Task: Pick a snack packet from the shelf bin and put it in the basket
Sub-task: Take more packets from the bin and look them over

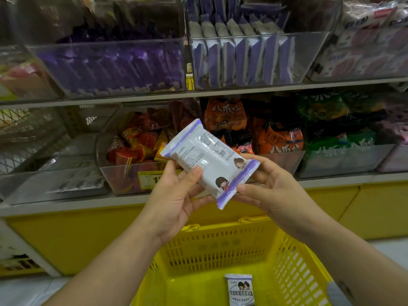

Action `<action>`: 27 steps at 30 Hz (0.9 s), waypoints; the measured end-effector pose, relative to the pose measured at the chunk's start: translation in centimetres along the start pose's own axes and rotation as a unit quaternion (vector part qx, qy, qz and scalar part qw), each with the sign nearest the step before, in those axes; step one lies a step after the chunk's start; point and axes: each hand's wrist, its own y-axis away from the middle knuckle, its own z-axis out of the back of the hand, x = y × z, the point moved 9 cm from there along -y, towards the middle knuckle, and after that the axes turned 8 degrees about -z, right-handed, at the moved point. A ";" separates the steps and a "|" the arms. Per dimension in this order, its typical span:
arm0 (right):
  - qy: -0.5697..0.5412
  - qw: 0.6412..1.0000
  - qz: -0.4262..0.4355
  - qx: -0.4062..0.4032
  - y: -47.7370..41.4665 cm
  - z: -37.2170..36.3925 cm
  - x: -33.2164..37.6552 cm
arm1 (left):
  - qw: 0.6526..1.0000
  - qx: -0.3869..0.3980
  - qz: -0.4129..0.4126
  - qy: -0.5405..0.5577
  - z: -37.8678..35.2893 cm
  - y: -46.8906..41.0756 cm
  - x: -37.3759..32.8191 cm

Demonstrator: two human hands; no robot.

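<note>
Left hand [176, 195] grips the snack packet [207, 160] with its thumb on top, and right hand [271, 191] pinches its right end, above the yellow basket [287, 261]'s far rim. Drop it from here and that slick wrapper probably clips the rim and lands outside, missing the 1 packet inside [239, 290].

Orange bags [278, 142] beside green bags [340, 141]; yellow price tag [151, 179]

- orange snack bags [279, 144]: "八爪烧" in white
- green snack bags [340, 149]: the same characters, blurred
- yellow price tag [152, 178]: a "1" shows
- white-and-purple snack packet [205, 160]: print too small to read
</note>
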 end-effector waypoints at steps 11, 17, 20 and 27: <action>0.149 0.989 -0.019 -0.012 0.0 -0.2 -1.2 | 0.990 -0.019 -0.075 -0.115 -0.4 0.4 -0.9; 0.211 0.976 -0.035 0.040 0.1 -1.6 -1.8 | 0.971 -0.006 -0.116 -0.208 -0.5 0.4 -1.9; 0.140 0.984 -0.067 0.086 0.4 -2.3 -2.5 | 0.971 0.006 -0.111 -0.212 -0.5 0.3 -1.9; 0.103 0.984 -0.101 0.107 0.1 -1.8 -3.0 | 0.968 0.082 -0.066 -0.228 -1.6 0.8 -0.7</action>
